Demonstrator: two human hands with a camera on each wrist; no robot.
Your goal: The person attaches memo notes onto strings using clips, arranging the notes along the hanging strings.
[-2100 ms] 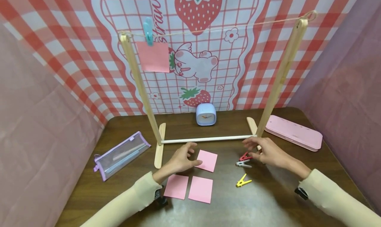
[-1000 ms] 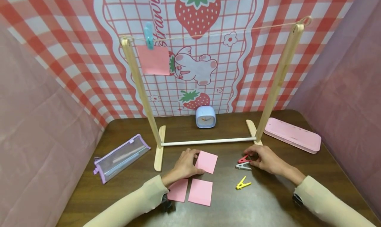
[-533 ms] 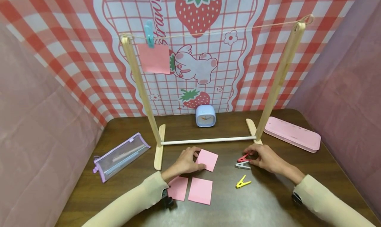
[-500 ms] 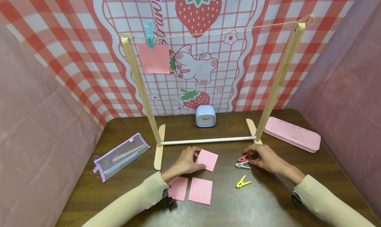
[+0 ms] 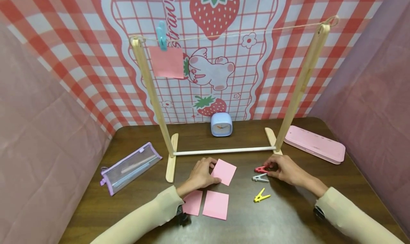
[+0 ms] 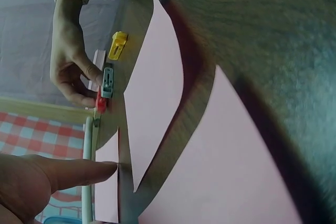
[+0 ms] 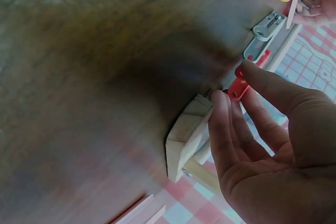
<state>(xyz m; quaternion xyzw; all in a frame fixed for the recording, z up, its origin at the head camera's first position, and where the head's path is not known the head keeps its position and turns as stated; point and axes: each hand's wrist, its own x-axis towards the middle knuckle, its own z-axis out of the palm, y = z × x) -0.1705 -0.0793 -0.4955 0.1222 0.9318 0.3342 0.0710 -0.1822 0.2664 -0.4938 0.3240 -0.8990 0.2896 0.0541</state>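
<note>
My left hand (image 5: pixel 201 173) pinches the left edge of a pink paper note (image 5: pixel 225 173) between thumb and fingers, low over the table. Two more pink notes lie nearer me, one partly under the left wrist (image 5: pixel 193 204) and one beside it (image 5: pixel 216 205). At the right, my right hand (image 5: pixel 285 170) pinches the handle end of a red clothespin (image 7: pixel 238 88) between thumb and forefinger. Just in front of it lies a grey clothespin (image 5: pixel 260 178), with a yellow clothespin (image 5: pixel 261 196) nearer me. A blue clothespin (image 5: pixel 162 36) holds a pink note (image 5: pixel 168 62) on the string.
A wooden frame with left post (image 5: pixel 152 94) and right post (image 5: pixel 302 87) carries the string (image 5: pixel 240 34); a white rod (image 5: pixel 224 151) joins its feet. Around it are a small clock (image 5: pixel 221 124), a mesh pencil pouch (image 5: pixel 132 167) and a pink case (image 5: pixel 315 144).
My left hand has moved onto the note, which has shifted slightly right and turned. My right hand has come down to the red clothespin, which has turned a little in its fingers.
</note>
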